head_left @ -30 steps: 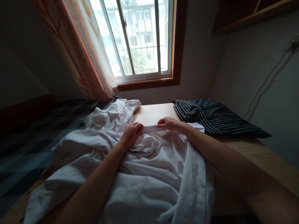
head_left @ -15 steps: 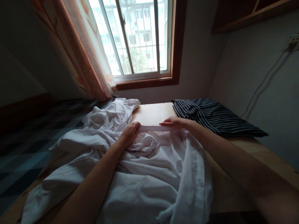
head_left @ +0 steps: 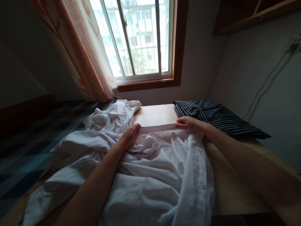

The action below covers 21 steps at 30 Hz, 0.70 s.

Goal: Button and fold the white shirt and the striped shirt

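A white button shirt lies rumpled across a pale wooden board, its button strip running down the right side. My left hand is closed on the shirt's upper edge, near the middle. Farther right, my right hand pinches the same edge. Between the two hands the fabric edge is stretched in a nearly straight line, slightly above the bare wood. A bunched part of the shirt sits beyond my left forearm.
A black-and-white striped cloth lies at the back right of the board. Checked bedding spreads along the left. Behind stand a window and a patterned curtain. A cable hangs down the right wall.
My right hand has moved to the right along the shirt's edge, so the stretch between the hands is longer. The left hand has barely moved.
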### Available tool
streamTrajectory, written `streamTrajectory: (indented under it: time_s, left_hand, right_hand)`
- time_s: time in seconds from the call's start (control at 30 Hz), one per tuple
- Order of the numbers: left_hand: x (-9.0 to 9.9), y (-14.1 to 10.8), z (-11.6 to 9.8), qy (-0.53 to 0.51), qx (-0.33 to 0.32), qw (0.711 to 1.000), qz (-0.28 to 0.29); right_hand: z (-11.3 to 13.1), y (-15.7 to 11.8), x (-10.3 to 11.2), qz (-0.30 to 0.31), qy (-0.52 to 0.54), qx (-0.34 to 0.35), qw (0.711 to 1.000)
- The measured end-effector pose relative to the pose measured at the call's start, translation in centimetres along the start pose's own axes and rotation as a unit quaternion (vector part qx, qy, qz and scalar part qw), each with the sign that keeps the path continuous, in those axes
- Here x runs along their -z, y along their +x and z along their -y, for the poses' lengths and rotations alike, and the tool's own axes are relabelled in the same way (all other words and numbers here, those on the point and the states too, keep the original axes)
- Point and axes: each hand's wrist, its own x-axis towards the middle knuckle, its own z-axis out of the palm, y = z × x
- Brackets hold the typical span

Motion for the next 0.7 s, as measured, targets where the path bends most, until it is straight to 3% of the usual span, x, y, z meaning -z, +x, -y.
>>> streamTrajectory:
  time_s: [0.33, 0.7]
  left_hand:
    - [-0.2, 0.1, 0.4, 0.054, -0.047, 0.997, -0.009]
    - [0.3, 0.0, -0.1, 0.139, -0.033, 0.99, -0.015]
  right_hand:
    - [0.4, -2.9, 2.6, -0.068, -0.213, 0.08, 0.971]
    - [0.3, -4.1, 2.5, -0.115, -0.286, 0.066, 0.949]
